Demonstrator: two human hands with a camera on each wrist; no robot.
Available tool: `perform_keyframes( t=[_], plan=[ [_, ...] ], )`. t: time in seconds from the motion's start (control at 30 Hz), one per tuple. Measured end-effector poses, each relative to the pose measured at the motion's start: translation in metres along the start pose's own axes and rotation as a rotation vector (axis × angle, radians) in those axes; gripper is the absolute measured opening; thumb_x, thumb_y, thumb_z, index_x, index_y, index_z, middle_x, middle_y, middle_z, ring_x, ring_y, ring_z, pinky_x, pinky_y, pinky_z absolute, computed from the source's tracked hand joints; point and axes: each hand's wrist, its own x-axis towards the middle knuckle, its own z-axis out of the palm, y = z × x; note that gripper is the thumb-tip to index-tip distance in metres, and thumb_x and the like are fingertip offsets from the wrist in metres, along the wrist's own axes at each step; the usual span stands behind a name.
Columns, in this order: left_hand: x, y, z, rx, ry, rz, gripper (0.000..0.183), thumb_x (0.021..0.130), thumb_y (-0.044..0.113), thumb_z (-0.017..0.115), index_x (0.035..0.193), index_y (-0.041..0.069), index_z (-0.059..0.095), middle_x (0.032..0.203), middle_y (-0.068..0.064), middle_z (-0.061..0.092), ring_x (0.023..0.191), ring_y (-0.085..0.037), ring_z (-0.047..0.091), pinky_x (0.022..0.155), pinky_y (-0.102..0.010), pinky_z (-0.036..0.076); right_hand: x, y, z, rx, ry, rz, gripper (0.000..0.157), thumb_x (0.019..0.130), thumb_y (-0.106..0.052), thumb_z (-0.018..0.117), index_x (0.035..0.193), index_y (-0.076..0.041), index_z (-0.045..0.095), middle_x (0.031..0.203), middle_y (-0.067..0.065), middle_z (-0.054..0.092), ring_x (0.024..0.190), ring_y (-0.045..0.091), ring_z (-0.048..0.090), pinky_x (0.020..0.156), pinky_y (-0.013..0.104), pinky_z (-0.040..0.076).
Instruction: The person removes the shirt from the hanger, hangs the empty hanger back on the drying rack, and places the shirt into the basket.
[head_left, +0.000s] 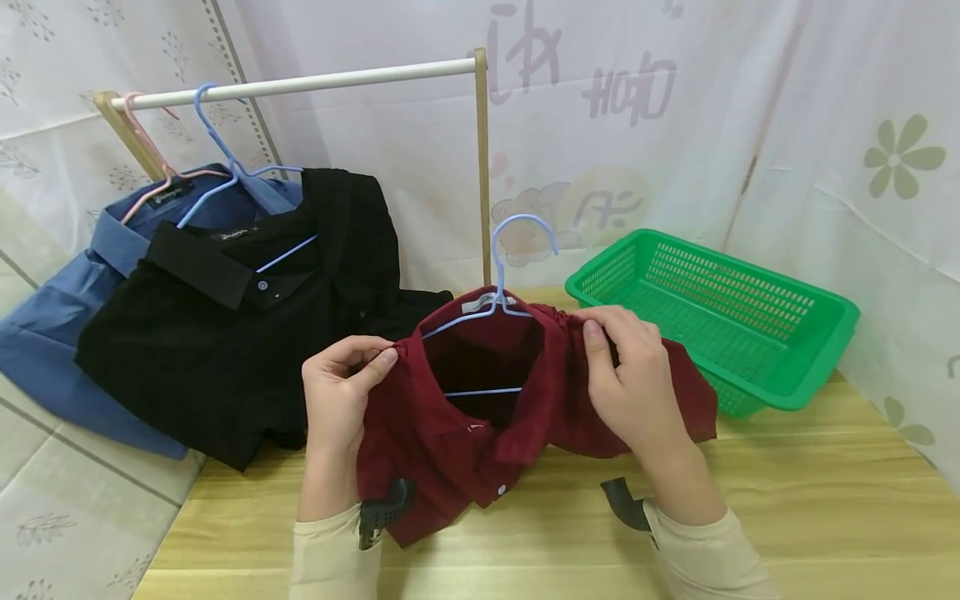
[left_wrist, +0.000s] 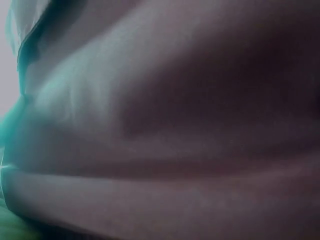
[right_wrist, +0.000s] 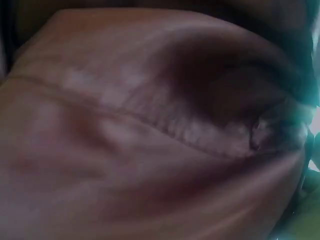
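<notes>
A dark red collared shirt (head_left: pixel 442 450) is held up over the table in the head view, with a light blue hanger (head_left: pixel 498 258) inside its neck opening. The hanger's hook rises free above the collar. My left hand (head_left: pixel 337 387) pinches the shirt at the left shoulder between thumb and fingers. On the opposite shoulder, my right hand (head_left: pixel 630 375) pinches the bunched cloth. Close, blurred shirt cloth (left_wrist: pixel 175 150) fills the left wrist view. The right wrist view shows shirt fabric (right_wrist: pixel 125 150) with a seam; neither wrist view shows the fingers.
A rack with a white rail (head_left: pixel 337 81) stands at the back left. From it hang a black shirt (head_left: pixel 225 358) on a blue hanger and a blue shirt (head_left: pixel 52 333) on a pink hanger (head_left: pixel 146 142). A green plastic basket (head_left: pixel 795 392) sits at the right on the wooden table (head_left: pixel 825 500).
</notes>
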Motion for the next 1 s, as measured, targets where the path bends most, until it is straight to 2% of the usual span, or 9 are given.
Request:
perform_keyframes(
  t=[0.1,0.2,0.27,0.37,0.47,0.57,0.83,1.0],
  plan=[
    [0.001,0.0,-0.003,-0.024,0.015,0.009,0.03,0.09,-0.013,0.073,0.082,0.014,0.083,0.073,0.004,0.076,0.068,-0.011,0.065,0.061,-0.023,0.055,0.004,0.002,-0.004,0.032,0.055,-0.051,0.026,0.105,0.007,0.052,0.117,0.004,0.074,0.123,0.019,0.072,0.104,0.024,0.064,0.086,0.019,0.042],
    [0.001,0.001,-0.006,-0.038,0.014,0.016,0.03,0.089,-0.014,0.073,0.081,0.013,0.083,0.073,0.005,0.076,0.067,-0.01,0.064,0.06,-0.023,0.054,0.005,0.004,-0.008,-0.007,0.084,-0.043,0.025,0.103,0.008,0.055,0.115,0.004,0.076,0.127,0.021,0.068,0.099,0.024,0.062,0.077,0.015,0.04],
    [0.001,0.002,-0.007,-0.04,0.008,0.029,0.03,0.089,-0.015,0.073,0.082,0.013,0.083,0.073,0.005,0.076,0.067,-0.009,0.064,0.06,-0.022,0.053,0.005,0.006,-0.01,-0.05,0.069,-0.005,0.019,0.103,0.005,0.06,0.111,0.004,0.078,0.124,0.021,0.07,0.1,0.029,0.063,0.079,0.018,0.041],
    [0.001,0.003,-0.009,-0.032,0.001,0.043,0.031,0.089,-0.015,0.072,0.082,0.013,0.084,0.073,0.005,0.076,0.066,-0.009,0.063,0.06,-0.022,0.053,0.004,0.01,-0.013,-0.096,0.02,0.064,0.013,0.102,-0.001,0.067,0.106,0.003,0.079,0.109,0.02,0.075,0.101,0.035,0.063,0.084,0.028,0.042],
    [0.001,0.004,-0.008,-0.022,0.001,0.043,0.031,0.09,-0.015,0.072,0.082,0.013,0.084,0.073,0.006,0.076,0.066,-0.01,0.063,0.06,-0.022,0.053,0.003,0.015,-0.014,-0.122,-0.019,0.116,0.012,0.102,-0.005,0.068,0.104,0.0,0.079,0.098,0.018,0.077,0.094,0.034,0.062,0.082,0.037,0.04],
    [0.002,0.003,-0.008,-0.028,0.006,0.04,0.03,0.089,-0.015,0.072,0.082,0.012,0.083,0.072,0.005,0.075,0.066,-0.01,0.062,0.06,-0.023,0.052,0.002,0.017,-0.014,-0.129,-0.038,0.138,0.012,0.103,-0.007,0.067,0.104,0.0,0.078,0.097,0.018,0.076,0.092,0.033,0.062,0.083,0.041,0.04],
    [0.003,-0.001,-0.009,-0.05,0.001,0.047,0.032,0.09,-0.016,0.07,0.081,0.012,0.083,0.071,0.005,0.075,0.065,-0.009,0.062,0.059,-0.023,0.051,0.0,0.017,-0.006,-0.105,0.038,0.085,0.012,0.102,-0.008,0.07,0.101,0.001,0.079,0.093,0.019,0.076,0.092,0.037,0.063,0.083,0.045,0.037],
    [0.003,-0.003,-0.007,-0.034,0.005,0.034,0.031,0.089,-0.015,0.072,0.081,0.013,0.082,0.071,0.006,0.074,0.065,-0.008,0.062,0.059,-0.021,0.052,-0.001,0.017,0.0,-0.102,0.052,0.071,0.013,0.102,-0.009,0.07,0.102,0.0,0.079,0.091,0.018,0.075,0.092,0.037,0.064,0.085,0.045,0.037]
  ],
)
